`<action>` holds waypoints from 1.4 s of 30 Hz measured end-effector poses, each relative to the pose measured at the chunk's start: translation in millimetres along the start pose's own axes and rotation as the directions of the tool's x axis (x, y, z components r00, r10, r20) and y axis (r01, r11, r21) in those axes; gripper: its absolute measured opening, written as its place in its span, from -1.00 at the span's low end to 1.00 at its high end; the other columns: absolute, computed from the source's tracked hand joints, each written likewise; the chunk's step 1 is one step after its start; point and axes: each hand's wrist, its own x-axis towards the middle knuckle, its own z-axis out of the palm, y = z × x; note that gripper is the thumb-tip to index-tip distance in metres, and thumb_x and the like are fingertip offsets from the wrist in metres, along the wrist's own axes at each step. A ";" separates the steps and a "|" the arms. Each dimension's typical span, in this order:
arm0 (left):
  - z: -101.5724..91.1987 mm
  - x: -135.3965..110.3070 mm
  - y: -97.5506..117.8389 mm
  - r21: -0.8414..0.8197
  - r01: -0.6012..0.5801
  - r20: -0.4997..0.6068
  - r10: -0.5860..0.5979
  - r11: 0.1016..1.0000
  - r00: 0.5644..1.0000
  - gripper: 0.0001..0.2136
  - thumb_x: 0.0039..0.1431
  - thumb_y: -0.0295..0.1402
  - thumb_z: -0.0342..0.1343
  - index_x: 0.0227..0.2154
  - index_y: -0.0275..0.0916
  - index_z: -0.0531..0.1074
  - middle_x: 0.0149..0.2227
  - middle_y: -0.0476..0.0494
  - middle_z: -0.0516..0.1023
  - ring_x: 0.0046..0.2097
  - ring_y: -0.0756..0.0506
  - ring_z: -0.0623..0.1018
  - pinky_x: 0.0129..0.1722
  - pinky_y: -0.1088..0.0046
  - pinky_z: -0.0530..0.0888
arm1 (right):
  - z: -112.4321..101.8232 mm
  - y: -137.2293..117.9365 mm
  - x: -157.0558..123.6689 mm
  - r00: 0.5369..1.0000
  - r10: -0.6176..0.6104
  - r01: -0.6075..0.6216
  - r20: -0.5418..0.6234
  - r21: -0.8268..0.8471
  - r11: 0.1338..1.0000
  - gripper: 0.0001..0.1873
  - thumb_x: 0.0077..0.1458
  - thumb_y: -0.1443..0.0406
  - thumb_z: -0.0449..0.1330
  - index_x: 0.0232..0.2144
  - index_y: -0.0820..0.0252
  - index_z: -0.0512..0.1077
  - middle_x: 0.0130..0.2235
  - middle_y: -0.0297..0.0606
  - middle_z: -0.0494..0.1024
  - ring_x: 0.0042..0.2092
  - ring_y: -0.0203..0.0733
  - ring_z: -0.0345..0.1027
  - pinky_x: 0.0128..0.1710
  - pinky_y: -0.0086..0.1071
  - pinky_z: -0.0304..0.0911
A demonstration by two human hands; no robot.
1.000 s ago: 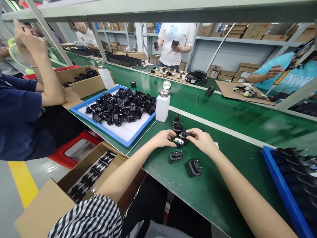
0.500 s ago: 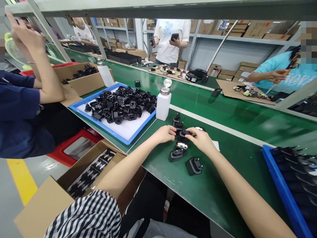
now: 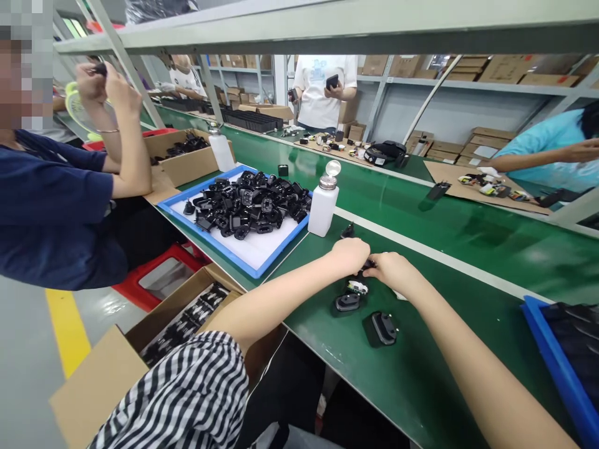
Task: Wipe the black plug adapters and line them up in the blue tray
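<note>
My left hand [image 3: 352, 252] is curled, back of the hand up, and meets my right hand [image 3: 392, 269] over the green bench. The right fingers pinch a black plug adapter [image 3: 369, 266], mostly covered by both hands. What the left fingers hold, if anything, is hidden. Just in front lies an opened adapter with a white circuit part [image 3: 358, 287] showing. Closer to me are one black plug adapter [image 3: 347, 304] and a larger one [image 3: 384, 328] with its pins to the right. Another black plug piece [image 3: 347, 231] stands behind my left hand.
A blue-rimmed tray [image 3: 256, 272] heaped with black plug parts is to the left, beside a white pump bottle [image 3: 322, 209]. At right stands a blue bin [image 3: 556, 368]. An open carton [image 3: 135, 330] sits below the bench. Co-workers are left and across; a shelf beam [image 3: 327, 40] crosses above.
My left hand has moved right and closed in against the right hand, covering the adapter between them. The view has shifted, so the bench appears further right and lower.
</note>
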 end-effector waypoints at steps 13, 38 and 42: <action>-8.0 14.0 -0.3 0.049 -0.007 0.174 -0.001 0.999 0.985 -0.65 -0.37 -0.50 0.23 -0.37 -0.45 0.41 -0.38 -0.34 0.46 -0.31 -0.21 0.45 -0.35 0.38 0.41 | -10.2 7.1 7.3 0.991 -0.041 0.015 0.128 0.202 0.979 -0.91 -0.14 0.40 0.18 -0.46 0.27 0.40 -0.45 -0.28 0.45 -0.38 -0.15 0.30 -0.48 -0.45 0.12; -10.2 -80.5 -162.8 -0.045 0.593 -0.370 -0.565 0.804 0.738 -0.76 -0.06 -0.54 -0.08 -0.29 -0.31 0.38 -0.29 -0.21 0.42 -0.12 -0.18 0.31 -0.21 0.37 0.30 | -24.9 22.7 -40.1 0.965 0.175 -0.048 -0.196 0.523 0.851 -0.48 -0.24 0.04 0.02 -0.21 0.19 0.30 -0.41 -0.23 0.43 -0.47 -0.12 0.27 -0.43 -0.26 0.18; -17.0 -85.3 -125.9 -0.360 0.342 -0.471 -0.486 0.868 0.736 -0.73 -0.02 -0.41 -0.04 -0.20 -0.31 0.31 -0.25 -0.13 0.42 -0.19 -0.09 0.37 -0.18 0.43 0.30 | -26.4 6.5 -43.8 0.961 0.177 0.057 -0.211 0.782 0.620 -0.48 -0.24 0.06 0.07 -0.21 0.24 0.29 -0.41 -0.20 0.41 -0.40 -0.14 0.28 -0.41 -0.32 0.20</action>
